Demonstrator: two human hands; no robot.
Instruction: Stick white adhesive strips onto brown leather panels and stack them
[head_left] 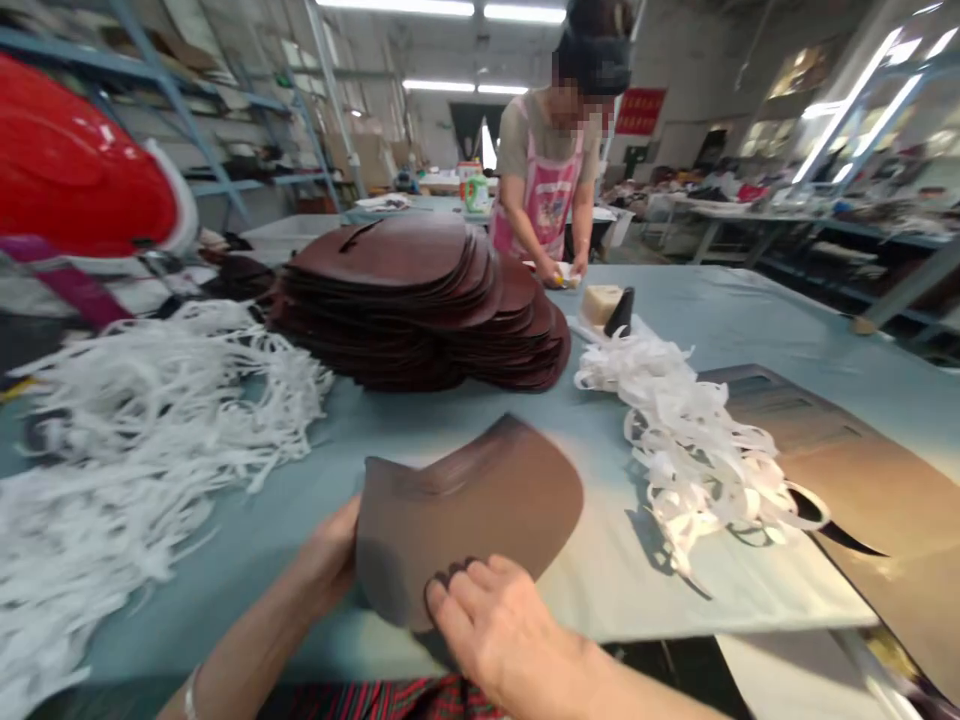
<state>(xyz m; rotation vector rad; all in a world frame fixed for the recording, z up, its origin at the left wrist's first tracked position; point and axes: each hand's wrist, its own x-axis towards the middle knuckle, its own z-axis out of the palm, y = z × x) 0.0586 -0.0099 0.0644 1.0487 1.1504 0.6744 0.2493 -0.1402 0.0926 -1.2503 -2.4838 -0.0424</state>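
Near the table's front edge I hold a curved brown leather piece [480, 500], its upper edge dipping in the middle. My left hand [337, 555] grips its left side, with the fingertips hidden behind it. My right hand [491, 615] is closed over its lower edge, knuckles up. Just beyond lies a tall stack of dark brown leather pieces [397, 290], with a slot in the top one. Heaps of white strips lie to the left [172, 390] and a smaller pile of white strips [682, 420] to the right.
Across the blue-grey table [750, 310], a person in a pink apron [551, 190] works with both hands on something small. A cream block [602, 303] stands by a black object [621, 312]. Large brown sheets [847, 450] lie at right. A red object [82, 160] juts in upper left.
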